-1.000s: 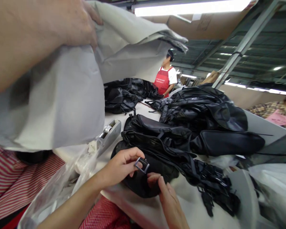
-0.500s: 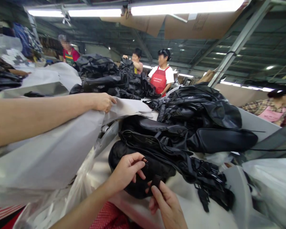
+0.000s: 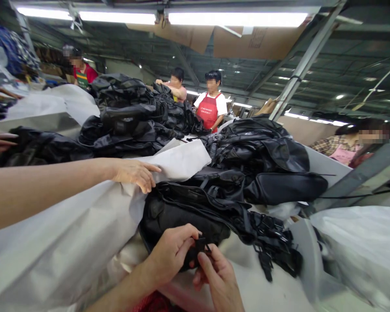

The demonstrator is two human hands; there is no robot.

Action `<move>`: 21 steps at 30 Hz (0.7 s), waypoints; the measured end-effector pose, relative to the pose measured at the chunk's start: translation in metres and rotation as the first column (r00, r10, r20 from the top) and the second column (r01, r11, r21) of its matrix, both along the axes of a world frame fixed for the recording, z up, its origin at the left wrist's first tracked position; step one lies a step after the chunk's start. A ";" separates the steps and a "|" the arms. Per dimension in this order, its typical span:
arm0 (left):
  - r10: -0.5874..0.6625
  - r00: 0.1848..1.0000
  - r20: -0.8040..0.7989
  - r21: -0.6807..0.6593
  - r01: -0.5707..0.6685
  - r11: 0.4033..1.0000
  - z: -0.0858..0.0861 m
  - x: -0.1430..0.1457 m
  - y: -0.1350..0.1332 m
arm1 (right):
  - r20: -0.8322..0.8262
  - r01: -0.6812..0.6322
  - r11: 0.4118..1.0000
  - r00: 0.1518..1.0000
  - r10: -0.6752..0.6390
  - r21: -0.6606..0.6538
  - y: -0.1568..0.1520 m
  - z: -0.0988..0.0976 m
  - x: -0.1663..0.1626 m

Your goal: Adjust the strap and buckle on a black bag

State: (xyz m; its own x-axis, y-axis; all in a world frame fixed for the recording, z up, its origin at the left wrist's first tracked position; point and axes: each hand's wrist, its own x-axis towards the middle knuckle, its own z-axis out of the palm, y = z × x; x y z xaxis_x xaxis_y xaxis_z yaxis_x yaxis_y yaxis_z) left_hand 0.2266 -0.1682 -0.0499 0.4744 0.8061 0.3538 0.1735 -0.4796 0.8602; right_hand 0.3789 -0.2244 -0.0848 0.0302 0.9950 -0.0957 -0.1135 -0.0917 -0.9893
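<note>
Fingers (image 3: 187, 231) of left hand (image 3: 170, 252) and right hand (image 3: 218, 274) gripped small black piece (image 3: 200, 244), black bag (image 3: 188, 216) at 12, co-worker's hand (image 3: 134, 174) on pale sheet (image 3: 185, 160) between 10 and 11 o'clock.

Two hands of the wearer are in view, one left hand (image 3: 169, 251) and one right hand (image 3: 219, 275), plus two other hands (image 3: 134, 173) in the foreground. Four people (image 3: 219, 104) show their heads, and there are three long lamps (image 3: 237, 19) nearest overhead, two cardboard panels (image 3: 256, 43) and one green apron (image 3: 82, 79). The piled black bags (image 3: 185, 216) overlap too much to count.
</note>
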 end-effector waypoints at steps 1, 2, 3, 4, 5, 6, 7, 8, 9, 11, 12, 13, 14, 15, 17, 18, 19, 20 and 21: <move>-0.007 1.000 -0.015 0.046 0.008 0.999 0.000 0.000 0.000 | -0.010 0.009 1.000 1.000 -0.009 0.014 0.000 -0.001 0.000; -0.015 0.999 -0.030 0.086 0.018 0.996 0.000 -0.001 -0.001 | -0.027 0.018 0.999 0.999 -0.017 0.030 -0.001 -0.002 0.000; -0.022 0.999 -0.044 0.119 0.028 0.992 -0.001 -0.001 -0.001 | -0.052 0.029 0.999 0.998 -0.026 0.044 -0.002 -0.003 0.000; -0.033 0.998 -0.062 0.143 0.042 0.989 -0.002 -0.001 -0.002 | -0.090 0.041 0.998 0.995 -0.036 0.057 -0.003 -0.005 0.000; -0.045 0.995 -0.084 0.162 0.058 0.985 -0.003 -0.001 -0.003 | -0.140 0.054 0.997 0.989 -0.045 0.063 -0.004 -0.006 -0.001; -0.056 0.992 -0.113 0.179 0.076 0.981 -0.005 -0.001 -0.004 | -0.198 0.058 0.996 0.979 -0.044 0.065 -0.005 -0.008 -0.001; -0.056 0.988 -0.146 0.201 0.085 0.976 -0.007 -0.001 -0.005 | -0.258 0.059 0.996 0.965 -0.039 0.070 -0.006 -0.009 -0.001; -0.047 0.982 -0.185 0.228 0.089 0.970 -0.010 -0.001 -0.006 | -0.312 0.064 0.995 0.949 -0.035 0.082 -0.007 -0.010 -0.001; -0.029 0.973 -0.227 0.264 0.090 0.960 -0.012 0.000 -0.007 | -0.346 0.071 0.992 0.938 -0.032 0.101 -0.008 -0.011 -0.001; 0.001 0.953 -0.302 0.347 0.108 0.932 -0.016 0.001 -0.010 | -0.315 0.085 0.989 0.948 -0.044 0.119 -0.010 -0.011 0.000; 0.005 0.945 -0.327 0.378 0.126 0.917 -0.018 0.002 -0.011 | -0.258 0.099 0.989 0.964 -0.068 0.109 -0.011 -0.012 0.000; 0.000 0.940 -0.341 0.395 0.143 0.907 -0.019 0.001 -0.013 | -0.182 0.115 0.990 0.978 -0.098 0.086 -0.012 -0.012 0.001; -0.014 0.938 -0.347 0.392 0.158 0.906 -0.019 0.001 -0.014 | -0.096 0.123 0.991 0.988 -0.117 0.058 -0.013 -0.012 0.001; -0.033 0.938 -0.344 0.373 0.169 0.912 -0.018 -0.001 -0.015 | -0.015 0.133 0.990 0.991 -0.133 0.038 -0.014 -0.013 0.001; -0.075 0.945 -0.318 0.297 0.175 0.939 -0.015 -0.004 -0.019 | 0.116 0.150 0.988 0.981 -0.154 0.043 -0.018 -0.014 0.001; -0.096 0.950 -0.297 0.253 0.175 0.951 -0.013 -0.007 -0.021 | 0.165 0.156 0.986 0.973 -0.164 0.057 -0.021 -0.014 -0.001; -0.113 0.956 -0.271 0.213 0.174 0.961 -0.012 -0.009 -0.022 | 0.205 0.167 0.983 0.962 -0.179 0.073 -0.024 -0.014 -0.002; -0.126 0.961 -0.246 0.184 0.174 0.967 -0.011 -0.010 -0.024 | 0.240 0.193 0.976 0.947 -0.213 0.103 -0.028 -0.014 -0.004; -0.138 0.964 -0.229 0.165 0.178 0.970 -0.011 -0.012 -0.026 | 0.274 0.228 0.961 0.925 -0.263 0.154 -0.031 -0.015 -0.006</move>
State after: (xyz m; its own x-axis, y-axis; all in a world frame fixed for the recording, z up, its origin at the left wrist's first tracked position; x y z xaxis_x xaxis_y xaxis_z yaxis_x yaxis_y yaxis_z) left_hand 0.2146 -0.1946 -0.0605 0.6711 0.6460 0.3636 0.2533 -0.6608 0.7066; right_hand 0.3734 -0.2556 -0.0995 0.2838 0.9563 0.0707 0.1748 0.0209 -0.9844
